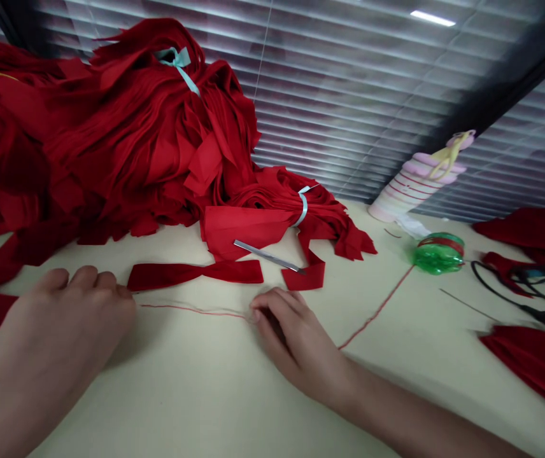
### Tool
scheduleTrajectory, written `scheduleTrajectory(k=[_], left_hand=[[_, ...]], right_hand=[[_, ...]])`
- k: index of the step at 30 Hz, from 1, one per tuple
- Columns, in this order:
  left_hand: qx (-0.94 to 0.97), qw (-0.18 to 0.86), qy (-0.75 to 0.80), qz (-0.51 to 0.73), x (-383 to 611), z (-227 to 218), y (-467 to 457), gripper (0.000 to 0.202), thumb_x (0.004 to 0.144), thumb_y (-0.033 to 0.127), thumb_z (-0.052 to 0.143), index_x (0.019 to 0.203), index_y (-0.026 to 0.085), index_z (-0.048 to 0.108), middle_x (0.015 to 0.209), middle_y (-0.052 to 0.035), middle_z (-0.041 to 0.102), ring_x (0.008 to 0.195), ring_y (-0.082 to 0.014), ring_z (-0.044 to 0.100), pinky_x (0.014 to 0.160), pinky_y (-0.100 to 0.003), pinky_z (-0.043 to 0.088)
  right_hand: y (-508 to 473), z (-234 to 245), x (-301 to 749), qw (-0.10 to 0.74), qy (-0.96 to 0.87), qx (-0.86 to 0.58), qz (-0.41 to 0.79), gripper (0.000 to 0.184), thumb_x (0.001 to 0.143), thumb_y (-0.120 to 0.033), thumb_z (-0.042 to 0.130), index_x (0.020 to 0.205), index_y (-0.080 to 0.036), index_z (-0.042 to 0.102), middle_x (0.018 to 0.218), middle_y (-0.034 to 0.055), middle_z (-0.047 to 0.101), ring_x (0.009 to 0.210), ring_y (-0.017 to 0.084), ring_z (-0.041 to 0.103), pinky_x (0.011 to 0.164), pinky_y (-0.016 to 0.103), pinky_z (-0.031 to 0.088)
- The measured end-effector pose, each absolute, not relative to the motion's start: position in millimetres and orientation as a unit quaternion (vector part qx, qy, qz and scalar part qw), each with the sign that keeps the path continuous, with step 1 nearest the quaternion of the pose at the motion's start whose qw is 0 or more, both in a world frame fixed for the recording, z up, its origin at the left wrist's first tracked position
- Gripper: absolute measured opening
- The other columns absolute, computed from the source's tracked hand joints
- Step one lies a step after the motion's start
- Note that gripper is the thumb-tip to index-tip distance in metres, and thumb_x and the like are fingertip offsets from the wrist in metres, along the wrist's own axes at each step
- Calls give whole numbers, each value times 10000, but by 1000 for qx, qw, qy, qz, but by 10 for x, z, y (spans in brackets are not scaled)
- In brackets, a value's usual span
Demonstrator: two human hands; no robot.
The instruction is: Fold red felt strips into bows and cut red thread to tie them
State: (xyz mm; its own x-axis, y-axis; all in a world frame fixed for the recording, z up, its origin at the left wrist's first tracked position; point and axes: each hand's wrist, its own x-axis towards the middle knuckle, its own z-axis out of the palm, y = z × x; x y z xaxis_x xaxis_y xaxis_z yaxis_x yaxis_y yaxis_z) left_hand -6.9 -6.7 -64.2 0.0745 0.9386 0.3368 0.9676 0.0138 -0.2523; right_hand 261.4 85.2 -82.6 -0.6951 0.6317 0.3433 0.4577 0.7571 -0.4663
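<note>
A thin red thread (pixel 196 310) runs nearly straight across the table between my two hands. My left hand (pixel 76 312) is closed in a fist at the thread's left end, knuckles up; its fingertips are hidden. At the other end, my right hand (pixel 296 337) pinches the thread between thumb and fingers. Just beyond them lies a short red fabric strip (pixel 234 272), narrowed at its middle. A slim silver metal tool (pixel 267 256) rests across red fabric behind it. More red thread leads from behind my right hand to a green plastic spool (pixel 439 253).
A large heap of red fabric strips (pixel 124 140) fills the back left, beside a smaller tied bundle (pixel 272 197). A striped pink-and-white holder (pixel 410 184) stands by the window blinds (pixel 320 83). Black cable (pixel 506 286) and red cloth (pixel 535 369) lie right.
</note>
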Motion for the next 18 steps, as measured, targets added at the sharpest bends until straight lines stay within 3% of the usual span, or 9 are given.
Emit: scheduleTrajectory(k=[2, 4, 6, 10, 14, 18], left_hand=[[-691, 202, -692, -50, 55, -608, -118, 403, 789, 56, 227, 809, 130, 623, 720, -90, 468, 766, -264, 491, 742, -492, 349], [-727, 185, -659, -59, 206, -599, -181, 444, 776, 37, 258, 1069, 106, 584, 968, -141, 536, 994, -343, 484, 835, -530, 339], [-804, 212, -546, -101, 349, -629, -227, 486, 776, 53, 314, 1223, 118, 494, 1179, -143, 514, 1132, -339, 429, 926, -497, 328], [-916, 164, -328, -161, 539, -772, -195, 460, 816, 147, 406, 1267, 203, 479, 1310, -56, 489, 1251, -236, 373, 1049, -363, 315], [-930, 103, -328, -130, 555, -892, -106, 549, 788, 273, 523, 1317, 154, 431, 1379, -117, 414, 1300, -280, 321, 1034, -396, 358], [-929, 76, -339, -130, 507, -955, -99, 642, 759, 326, 560, 1347, 134, 388, 1432, -145, 313, 1323, -312, 264, 1053, -422, 322]], right_hand=[[852, -837, 2626, 261, -898, -302, 185, 215, 878, -133, 373, 1081, -136, 443, 922, 92, 539, 796, 160, 532, 737, 322, 425], [846, -849, 2641, 267, -895, -300, 192, 306, 869, -125, 363, 1176, -131, 365, 985, 112, 512, 774, 155, 535, 699, 316, 437], [832, -857, 2654, 264, -893, -298, 208, 318, 858, -115, 350, 1174, -135, 331, 999, 118, 507, 736, 147, 529, 654, 304, 438], [838, -856, 2664, 263, -870, -318, 269, 213, 850, -132, 353, 1061, -151, 343, 892, 76, 521, 691, 141, 509, 606, 279, 421], [1005, -868, 2676, 310, -810, -373, 329, 89, 898, -218, 358, 972, -176, 383, 761, 11, 510, 640, 118, 491, 589, 248, 402], [1222, -889, 2726, 344, -718, -456, 397, 259, 910, -376, 362, 798, -168, 467, 578, -18, 467, 485, 96, 428, 448, 216, 333]])
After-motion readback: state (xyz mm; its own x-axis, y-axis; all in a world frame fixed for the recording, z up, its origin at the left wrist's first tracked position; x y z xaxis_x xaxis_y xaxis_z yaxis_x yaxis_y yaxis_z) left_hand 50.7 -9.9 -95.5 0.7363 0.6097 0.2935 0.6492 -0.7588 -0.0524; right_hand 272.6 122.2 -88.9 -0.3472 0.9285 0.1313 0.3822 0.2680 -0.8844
